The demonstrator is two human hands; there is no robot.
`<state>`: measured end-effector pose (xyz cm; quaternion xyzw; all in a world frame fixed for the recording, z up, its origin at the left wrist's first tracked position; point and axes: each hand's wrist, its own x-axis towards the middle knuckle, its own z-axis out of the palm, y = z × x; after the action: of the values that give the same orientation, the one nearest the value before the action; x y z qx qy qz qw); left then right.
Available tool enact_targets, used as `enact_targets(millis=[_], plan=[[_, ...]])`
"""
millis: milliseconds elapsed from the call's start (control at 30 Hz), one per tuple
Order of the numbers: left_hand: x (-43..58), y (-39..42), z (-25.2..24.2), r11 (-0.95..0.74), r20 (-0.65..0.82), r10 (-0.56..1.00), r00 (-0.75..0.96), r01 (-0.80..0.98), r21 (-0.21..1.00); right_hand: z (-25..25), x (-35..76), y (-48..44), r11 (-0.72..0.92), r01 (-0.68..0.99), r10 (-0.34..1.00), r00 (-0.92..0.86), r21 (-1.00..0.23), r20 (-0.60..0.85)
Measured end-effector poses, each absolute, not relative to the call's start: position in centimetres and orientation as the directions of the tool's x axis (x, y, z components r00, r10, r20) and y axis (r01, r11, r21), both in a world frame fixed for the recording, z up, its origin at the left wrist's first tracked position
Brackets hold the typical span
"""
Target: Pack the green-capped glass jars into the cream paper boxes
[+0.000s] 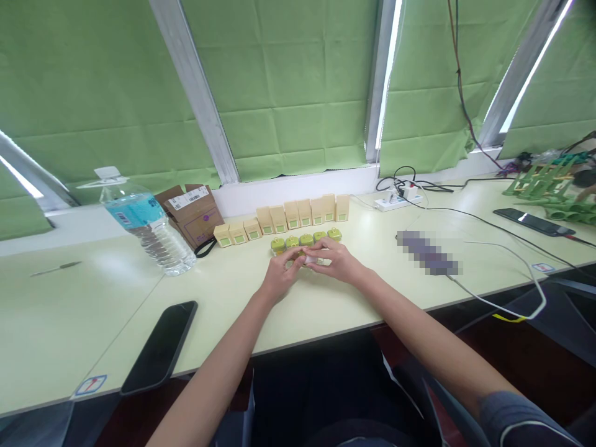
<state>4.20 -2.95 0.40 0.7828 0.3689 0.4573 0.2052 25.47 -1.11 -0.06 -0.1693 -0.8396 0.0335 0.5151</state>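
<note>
Both my hands meet at the middle of the pale green table [326, 304]. My left hand [279, 275] and my right hand [336, 259] pinch a small whitish object [311, 258] between their fingertips; it is too small to name. Just behind them stands a row of several small jars with green lids [306, 239]. Farther back runs a longer row of several small cream boxes with green labels [284, 220].
A large water bottle [146, 226] and a brown cardboard box [192, 212] stand at back left. A black phone [161, 344] lies near the front edge. A power strip [399, 200], cables, another phone [533, 221] and green parts [554, 186] sit at right.
</note>
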Motion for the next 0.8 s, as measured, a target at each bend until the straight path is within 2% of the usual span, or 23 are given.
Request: enact_targets(millis=[133, 367, 467, 667, 800], plan=[[4.03, -2.53, 0.16, -0.649, 0.58, 0.758, 0.297, 0.423, 0.632, 0.24, 25.5, -1.23, 0.919, 0.29, 0.37, -0.4, -0.267, 0.839], [4.28, -2.62, 0.22, -0.74, 0.685, 0.644, 0.341, 0.502, 0.447, 0.36, 25.38, -1.31, 0.885, 0.324, 0.445, -0.373, -0.335, 0.814], [4.38, -2.94, 0.51, -0.75, 0.7, 0.619, 0.356, 0.531, 0.394, 0.41, 25.38, -1.42, 0.854, 0.324, 0.51, -0.361, -0.407, 0.781], [3.8, -2.94, 0.76, -0.696, 0.7, 0.652, 0.29, 0.595, 0.402, 0.37, 25.79, -1.29, 0.717, 0.386, 0.694, -0.317, -0.58, 0.647], [3.38, -2.7, 0.71, -0.661, 0.684, 0.684, 0.253, 0.612, 0.435, -0.3, 26.05, -0.9, 0.652, 0.498, 0.757, -0.387, -0.572, 0.526]])
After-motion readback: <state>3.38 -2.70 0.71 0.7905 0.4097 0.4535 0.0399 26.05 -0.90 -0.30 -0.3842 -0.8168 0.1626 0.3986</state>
